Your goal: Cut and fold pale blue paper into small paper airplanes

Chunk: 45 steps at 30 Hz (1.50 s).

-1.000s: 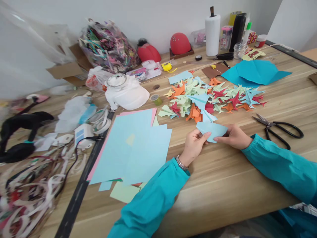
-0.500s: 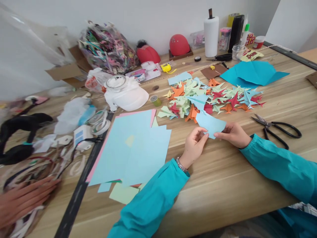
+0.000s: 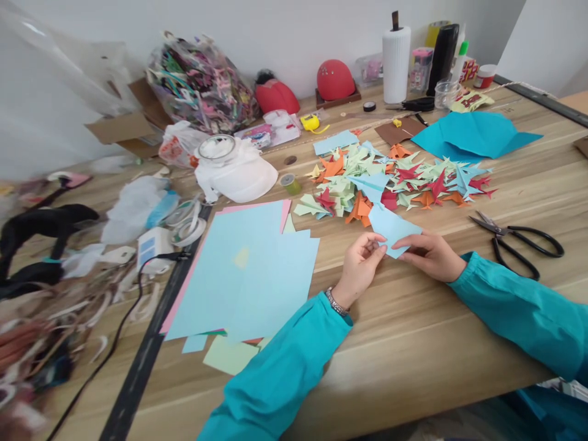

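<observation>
From the head camera: the paper [image 3: 392, 226] is right between the two hands, over the table [image 3: 413, 361]! The left hand [image 3: 361, 262] pinches its near-left edge, thumb against fingers; the right hand [image 3: 434, 256] grips the right side, fingers across the edge. Just beyond the paper, the folded pile [image 3: 358, 160]; right of the right hand, open scissors [image 3: 500, 231]; left of the left hand, flat sheets [image 3: 257, 269].
</observation>
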Available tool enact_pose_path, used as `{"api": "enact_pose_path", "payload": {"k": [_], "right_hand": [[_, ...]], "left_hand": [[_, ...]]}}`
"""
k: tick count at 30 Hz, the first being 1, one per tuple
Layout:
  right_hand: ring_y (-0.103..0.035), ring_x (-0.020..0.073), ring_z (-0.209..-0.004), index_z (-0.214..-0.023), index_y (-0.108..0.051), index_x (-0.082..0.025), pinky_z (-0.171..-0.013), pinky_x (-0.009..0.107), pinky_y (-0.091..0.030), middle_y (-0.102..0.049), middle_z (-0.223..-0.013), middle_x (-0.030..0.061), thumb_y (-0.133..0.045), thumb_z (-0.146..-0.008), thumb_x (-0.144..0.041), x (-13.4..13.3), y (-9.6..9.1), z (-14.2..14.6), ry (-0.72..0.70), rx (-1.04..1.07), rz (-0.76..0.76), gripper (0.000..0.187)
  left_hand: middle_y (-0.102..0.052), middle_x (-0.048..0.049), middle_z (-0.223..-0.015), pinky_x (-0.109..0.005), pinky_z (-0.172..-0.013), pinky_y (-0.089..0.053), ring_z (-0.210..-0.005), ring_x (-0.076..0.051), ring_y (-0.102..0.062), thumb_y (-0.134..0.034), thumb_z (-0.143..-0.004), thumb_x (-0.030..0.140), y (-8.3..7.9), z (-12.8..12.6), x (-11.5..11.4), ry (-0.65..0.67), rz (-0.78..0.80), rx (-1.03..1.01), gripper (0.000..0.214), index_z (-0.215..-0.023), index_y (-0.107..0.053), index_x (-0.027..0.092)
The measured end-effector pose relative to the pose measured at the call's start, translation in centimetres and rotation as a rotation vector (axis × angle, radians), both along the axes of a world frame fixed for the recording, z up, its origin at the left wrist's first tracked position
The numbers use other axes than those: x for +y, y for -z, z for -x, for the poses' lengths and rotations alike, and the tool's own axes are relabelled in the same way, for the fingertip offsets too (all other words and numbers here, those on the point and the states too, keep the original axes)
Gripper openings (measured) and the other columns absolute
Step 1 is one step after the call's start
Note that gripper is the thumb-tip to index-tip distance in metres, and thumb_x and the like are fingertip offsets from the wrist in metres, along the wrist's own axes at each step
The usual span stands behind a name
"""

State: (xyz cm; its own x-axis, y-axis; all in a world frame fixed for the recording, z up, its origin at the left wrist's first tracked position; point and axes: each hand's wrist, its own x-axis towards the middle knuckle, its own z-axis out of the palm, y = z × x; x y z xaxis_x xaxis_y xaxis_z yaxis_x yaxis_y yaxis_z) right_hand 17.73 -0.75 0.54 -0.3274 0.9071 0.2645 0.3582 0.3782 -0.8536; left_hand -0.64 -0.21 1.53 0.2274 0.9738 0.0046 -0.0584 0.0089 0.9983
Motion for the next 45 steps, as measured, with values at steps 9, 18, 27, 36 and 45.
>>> {"api": "enact_pose_path", "payload": {"k": [9,18,27,36,45], "right_hand": [[-0.057,0.0158,-0.063,-0.087,-0.074,-0.019,-0.06,0.029,-0.048,-0.067,-0.077,0.0068,-0.064,-0.076,-0.045,0.0,0.0,0.0,0.11,0.063,0.045,0.03],[-0.061,0.0183,-0.07,-0.085,-0.075,-0.019,-0.061,0.03,-0.05,-0.068,-0.085,0.0079,-0.072,-0.069,-0.045,0.1,-0.2,0.1,0.084,0.112,0.086,0.031],[-0.062,0.0187,-0.069,-0.077,-0.076,-0.02,-0.062,0.03,-0.048,-0.071,-0.075,0.0062,-0.068,-0.073,-0.047,0.1,-1.0,0.2,0.066,0.146,0.135,0.028],[-0.061,0.0162,-0.063,-0.073,-0.069,-0.018,-0.059,0.027,-0.048,-0.069,-0.07,0.0031,-0.07,-0.068,-0.052,0.1,-0.9,0.5,0.236,0.194,0.109,0.034],[-0.05,0.0115,-0.054,-0.106,-0.059,-0.021,-0.048,0.027,-0.043,-0.064,-0.094,0.0051,-0.072,-0.07,-0.043,-0.1,-0.9,0.5,0.243,0.193,0.088,0.044]], "left_hand": [[-0.063,-0.0016,-0.078,-0.023,-0.064,-0.048,-0.068,-0.011,-0.056,-0.076,-0.065,0.028,-0.2,-0.2,-0.2,-0.017,-0.025,-0.011,0.023,-0.083,-0.067,0.017],[-0.064,-0.004,-0.092,-0.025,-0.062,-0.051,-0.063,-0.009,-0.058,-0.081,-0.058,0.025,0.3,-0.1,-0.1,-0.009,-0.029,-0.028,0.027,-0.081,-0.07,0.017],[-0.066,-0.004,-0.085,-0.026,-0.067,-0.051,-0.071,-0.013,-0.061,-0.076,-0.064,0.022,0.2,-0.1,-0.1,-0.034,-0.124,0.038,0.012,-0.073,-0.072,0.017],[-0.064,-0.001,-0.063,-0.022,-0.053,-0.044,-0.057,-0.011,-0.057,-0.075,-0.065,0.033,0.2,-0.4,-0.3,-0.039,0.005,0.141,0.022,-0.066,-0.062,0.015],[-0.062,0.0044,-0.062,-0.024,-0.058,-0.05,-0.057,-0.011,-0.06,-0.079,-0.062,0.034,0.5,-0.7,0.1,0.055,0.07,-0.091,0.043,-0.082,-0.044,0.019]]}}
